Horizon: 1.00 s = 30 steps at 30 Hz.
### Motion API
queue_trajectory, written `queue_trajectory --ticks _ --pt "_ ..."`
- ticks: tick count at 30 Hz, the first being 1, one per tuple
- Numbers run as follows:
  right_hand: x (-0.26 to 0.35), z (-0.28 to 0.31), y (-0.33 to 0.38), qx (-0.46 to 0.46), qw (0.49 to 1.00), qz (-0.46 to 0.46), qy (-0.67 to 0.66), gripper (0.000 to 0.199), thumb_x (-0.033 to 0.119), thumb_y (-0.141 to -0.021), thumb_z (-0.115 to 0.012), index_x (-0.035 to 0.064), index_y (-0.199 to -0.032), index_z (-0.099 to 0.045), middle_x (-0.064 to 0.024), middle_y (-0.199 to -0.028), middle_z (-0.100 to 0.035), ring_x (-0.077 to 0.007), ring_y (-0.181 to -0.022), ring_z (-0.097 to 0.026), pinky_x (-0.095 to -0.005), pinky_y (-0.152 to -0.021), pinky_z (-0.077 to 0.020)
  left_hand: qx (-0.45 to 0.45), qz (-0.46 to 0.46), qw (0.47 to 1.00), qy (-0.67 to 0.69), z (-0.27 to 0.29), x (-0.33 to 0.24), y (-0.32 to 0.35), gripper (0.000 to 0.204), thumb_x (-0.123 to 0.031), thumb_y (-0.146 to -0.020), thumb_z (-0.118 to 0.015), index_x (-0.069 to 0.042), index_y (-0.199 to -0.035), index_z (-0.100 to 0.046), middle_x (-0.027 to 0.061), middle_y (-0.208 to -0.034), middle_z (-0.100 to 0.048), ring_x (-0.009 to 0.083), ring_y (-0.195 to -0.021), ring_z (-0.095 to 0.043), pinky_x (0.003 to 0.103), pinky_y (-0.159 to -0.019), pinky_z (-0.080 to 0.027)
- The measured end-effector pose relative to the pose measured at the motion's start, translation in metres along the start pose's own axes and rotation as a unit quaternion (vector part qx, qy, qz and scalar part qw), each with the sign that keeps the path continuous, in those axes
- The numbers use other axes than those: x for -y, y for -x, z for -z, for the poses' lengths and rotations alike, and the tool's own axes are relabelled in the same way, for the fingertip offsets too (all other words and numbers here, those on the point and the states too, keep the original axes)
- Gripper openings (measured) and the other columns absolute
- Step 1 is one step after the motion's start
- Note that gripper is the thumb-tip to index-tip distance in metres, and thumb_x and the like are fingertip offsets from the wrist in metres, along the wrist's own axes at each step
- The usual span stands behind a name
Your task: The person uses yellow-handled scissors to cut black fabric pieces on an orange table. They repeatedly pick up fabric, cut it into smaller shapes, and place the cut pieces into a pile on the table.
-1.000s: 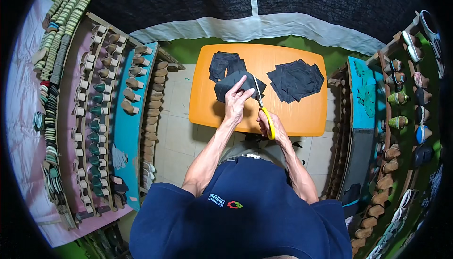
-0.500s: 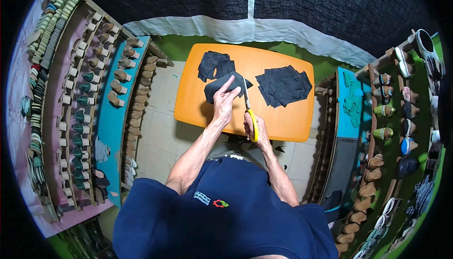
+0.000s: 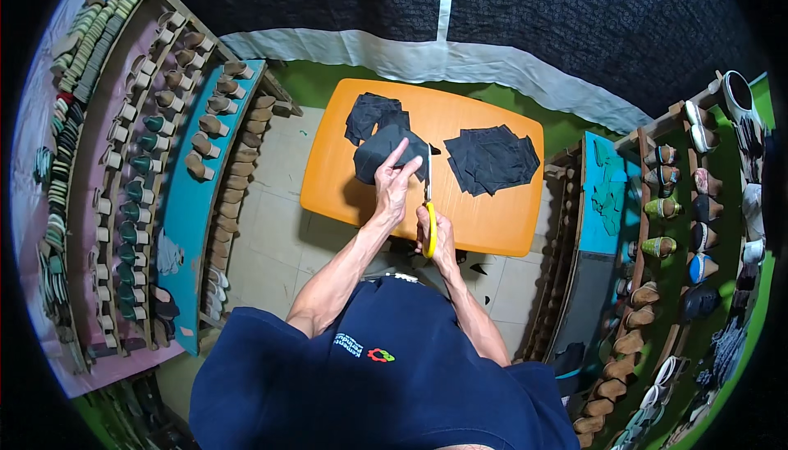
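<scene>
We stood over the orange table (image 3: 492, 220); our left hand (image 3: 394, 183) was on a dark fabric piece (image 3: 379, 153), fingers pinched on its near edge and one finger stretched up, so it was grasping the piece and keeping it flat on the table top; our right hand (image 3: 435, 232) was clenched round the yellow handles of the scissors (image 3: 428, 204), w/ the blades pointing away from us, just beside the right edge of the same piece; if the blades were apart or together, we could not tell, too small. The piece lay on the left half of the table, partly over a small pile of dark pieces (image 3: 369, 114) behind it; a 2nd pile of dark cut pieces (image 3: 491, 159) lay on the right half, apart from the hands. Some small dark scraps (image 3: 478, 269) were on the tiled floor (image 3: 271, 228) near the table's front edge. Racks w/ shoe lasts (image 3: 205, 126) stood at our left; shelves w/ shoes (image 3: 665, 204) at our right.
</scene>
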State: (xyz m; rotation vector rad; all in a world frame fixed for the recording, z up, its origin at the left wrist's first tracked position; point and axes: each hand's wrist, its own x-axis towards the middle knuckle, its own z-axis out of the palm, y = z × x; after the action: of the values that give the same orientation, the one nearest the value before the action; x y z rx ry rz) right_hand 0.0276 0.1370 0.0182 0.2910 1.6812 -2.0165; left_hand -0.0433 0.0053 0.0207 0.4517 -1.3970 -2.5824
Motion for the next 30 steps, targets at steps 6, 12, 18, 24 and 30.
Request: queue_trajectory --ticks 6,12,18,24,30 --pt "-0.009 0.018 0.003 0.075 0.991 0.043 0.099 0.050 0.055 -0.094 -0.064 0.0074 -0.082 -0.053 0.0004 -0.058 -0.050 -0.0103 -0.046 -0.050 -0.0276 -0.045 -0.0440 0.038 0.016 0.999 -0.017 0.015 -0.019 -0.017 0.059 0.005 -0.079 -0.077 0.003 -0.135 -0.057 0.0112 -0.105 -0.072 0.0121 -0.090 -0.069 0.023 -0.086 -0.054" --pt "-0.005 0.024 0.008 0.045 0.984 0.032 0.167 0.052 0.056 -0.090 -0.068 0.0045 -0.089 -0.059 0.0000 -0.062 -0.051 -0.0102 -0.052 -0.051 -0.0286 -0.048 -0.0425 0.121 0.046 0.986 -0.109 0.022 -0.046 -0.023 0.062 0.009 -0.078 -0.074 0.002 -0.137 -0.056 0.0110 -0.110 -0.071 0.0111 -0.091 -0.067 0.023 -0.088 -0.054" --pt "-0.004 0.023 0.003 0.028 0.973 0.047 0.226 0.044 0.047 -0.093 -0.066 0.0037 -0.090 -0.059 -0.0008 -0.059 -0.050 -0.0105 -0.051 -0.050 -0.0292 -0.048 -0.0405 0.142 0.039 0.981 -0.125 0.019 -0.046 -0.018 0.065 0.006 -0.076 -0.076 0.004 -0.138 -0.055 0.0104 -0.113 -0.070 0.0118 -0.096 -0.067 0.026 -0.092 -0.053" --pt "0.009 0.019 0.010 0.006 0.975 0.035 0.218 0.056 0.056 -0.084 -0.075 0.0030 -0.084 -0.058 -0.0009 -0.065 -0.047 -0.0132 -0.062 -0.042 -0.0335 -0.057 -0.0371 0.156 0.038 0.981 -0.107 0.018 -0.045 -0.013 0.072 0.010 -0.074 -0.077 0.003 -0.142 -0.051 0.0114 -0.118 -0.068 0.0131 -0.101 -0.065 0.027 -0.095 -0.052" --pt "0.007 0.023 0.011 -0.005 0.968 0.056 0.244 0.056 0.055 -0.081 -0.077 0.0027 -0.084 -0.057 -0.0035 -0.065 -0.047 -0.0152 -0.063 -0.043 -0.0349 -0.059 -0.0388 0.181 0.028 0.978 -0.099 0.013 -0.048 -0.009 0.078 0.012 -0.075 -0.076 0.002 -0.146 -0.045 0.0108 -0.121 -0.066 0.0126 -0.103 -0.064 0.026 -0.097 -0.051"
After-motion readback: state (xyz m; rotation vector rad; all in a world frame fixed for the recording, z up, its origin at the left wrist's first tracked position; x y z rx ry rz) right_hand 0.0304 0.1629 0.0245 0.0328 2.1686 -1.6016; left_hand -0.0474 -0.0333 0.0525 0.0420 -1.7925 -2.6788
